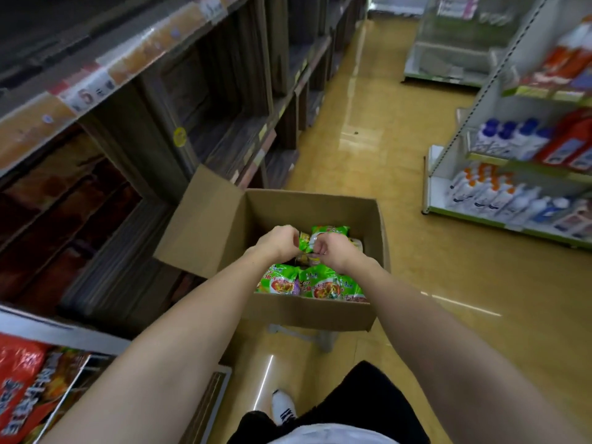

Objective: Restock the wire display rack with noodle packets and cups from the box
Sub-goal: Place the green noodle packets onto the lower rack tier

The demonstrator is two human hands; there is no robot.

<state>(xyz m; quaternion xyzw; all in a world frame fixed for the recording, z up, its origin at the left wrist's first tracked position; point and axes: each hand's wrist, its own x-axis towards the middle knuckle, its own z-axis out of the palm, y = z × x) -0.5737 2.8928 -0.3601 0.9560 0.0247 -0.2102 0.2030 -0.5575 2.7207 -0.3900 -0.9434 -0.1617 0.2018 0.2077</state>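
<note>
— In the open cardboard box (320,209), what are the hands doing?

— Both reach down into it. The left hand (278,242) and the right hand (333,253) sit close together, each with curled fingers, and between them they hold a green noodle packet (306,242) by its top edge. So each grip is clenched on that packet.

— Where is the packet exactly?

— Inside the box, near the middle, raised a little above the others. More green packets (307,285) lie along the near wall of the box, and one more (331,230) shows just behind the hands.

— And the box itself?

— It stands in a shop aisle on something pale with legs (307,336); I cannot tell what. Its left flap (200,225) stands open toward the dark wooden shelves (230,100).

— Anything else nearby?

— Red bags (22,382) lie on a low shelf at the bottom left. Across the yellow floor (368,129), white shelves (512,174) hold bottles (499,193). The person's white-socked foot (283,406) shows below.
</note>
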